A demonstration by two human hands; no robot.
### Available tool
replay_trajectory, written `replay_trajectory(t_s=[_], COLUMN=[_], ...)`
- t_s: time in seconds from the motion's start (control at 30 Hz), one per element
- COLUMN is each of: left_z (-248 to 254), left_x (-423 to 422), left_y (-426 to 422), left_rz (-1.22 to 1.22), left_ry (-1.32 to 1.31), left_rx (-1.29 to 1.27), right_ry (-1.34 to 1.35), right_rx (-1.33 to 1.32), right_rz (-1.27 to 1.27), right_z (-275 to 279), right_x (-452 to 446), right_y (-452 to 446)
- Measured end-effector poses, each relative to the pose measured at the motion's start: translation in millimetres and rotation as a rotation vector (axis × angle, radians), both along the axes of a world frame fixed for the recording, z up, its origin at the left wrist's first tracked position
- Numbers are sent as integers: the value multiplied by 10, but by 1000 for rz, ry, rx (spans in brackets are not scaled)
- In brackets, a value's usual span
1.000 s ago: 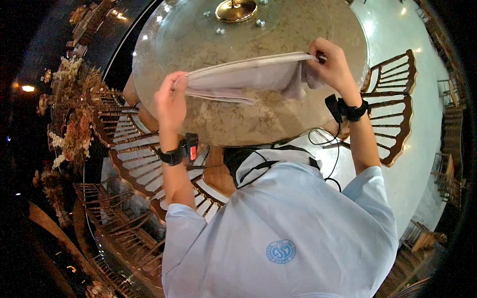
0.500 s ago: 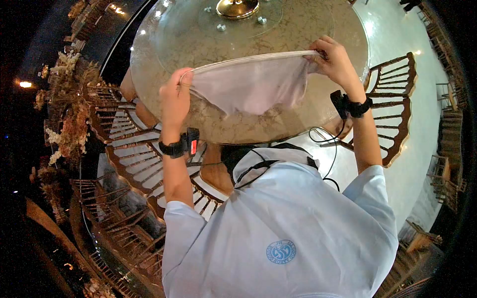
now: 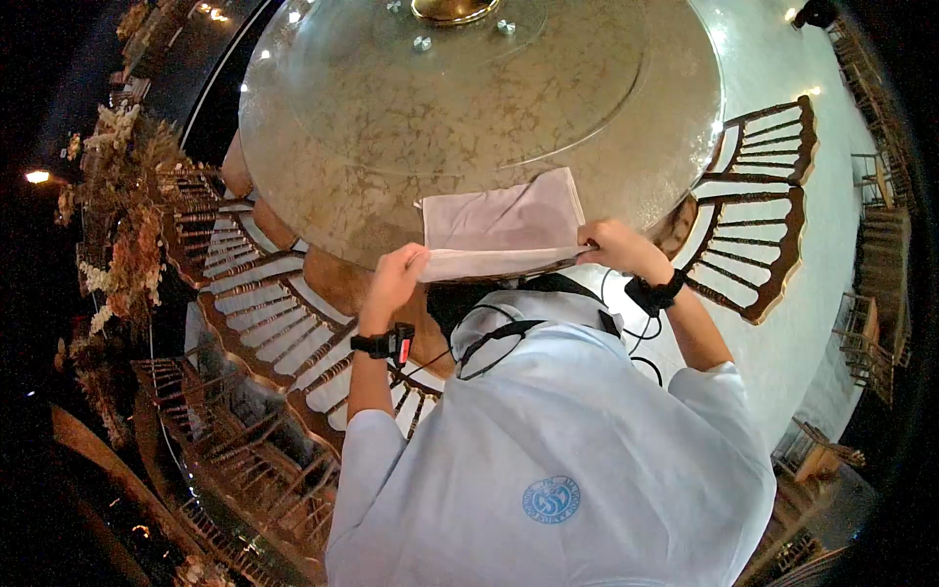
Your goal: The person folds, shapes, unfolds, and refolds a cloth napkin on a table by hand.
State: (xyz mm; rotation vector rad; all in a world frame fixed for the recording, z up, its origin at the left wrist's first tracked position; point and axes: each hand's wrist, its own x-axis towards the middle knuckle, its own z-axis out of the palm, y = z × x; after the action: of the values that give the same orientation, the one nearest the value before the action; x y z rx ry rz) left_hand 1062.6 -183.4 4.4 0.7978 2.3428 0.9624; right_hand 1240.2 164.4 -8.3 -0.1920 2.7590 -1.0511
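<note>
One pale cloth [image 3: 504, 220]; left hand [image 3: 395, 281] curled, pinching one near corner, right hand [image 3: 624, 248] seemingly pinching another

Right side: two wooden chairs [image 3: 794, 235], one just above the other, backs with thin bars and wavy dark rims.
Left side: row of similar wooden chairs [image 3: 232, 342], curving from upper left down to lower middle.
Lower left: darker chairs [image 3: 220, 435] behind that row, in dim light.
Flowers: tall dried bunch [image 3: 132, 230] far left, cream and orange-brown, running top to bottom.
Top: gold stand [image 3: 455, 10], cut off by the upper edge; clear knobs [image 3: 423, 43] spaced around it.
Floor: pale, shiny floor [image 3: 758, 59] on the right, reflecting light.
Lights: bright lamp [image 3: 37, 177] at far left.
Far right: more wooden furniture [image 3: 866, 328], too small to make out.
</note>
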Motion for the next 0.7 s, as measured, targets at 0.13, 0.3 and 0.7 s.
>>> replay_trajectory(t_s=[0.13, 0.3, 0.7], left_z=[-212, -490, -1135], left_x=[-67, -308, 9], left_y=[151, 341, 164], left_rz=[21, 278, 129], left_ry=[8, 326, 120], left_rx=[-9, 93, -168], right_ry=[-43, 337, -145], right_rx=[-25, 110, 190], right_rz=[-86, -485, -345], right_z=[-146, -73, -1087], right_x=[-151, -461, -413], right_y=[124, 143, 94])
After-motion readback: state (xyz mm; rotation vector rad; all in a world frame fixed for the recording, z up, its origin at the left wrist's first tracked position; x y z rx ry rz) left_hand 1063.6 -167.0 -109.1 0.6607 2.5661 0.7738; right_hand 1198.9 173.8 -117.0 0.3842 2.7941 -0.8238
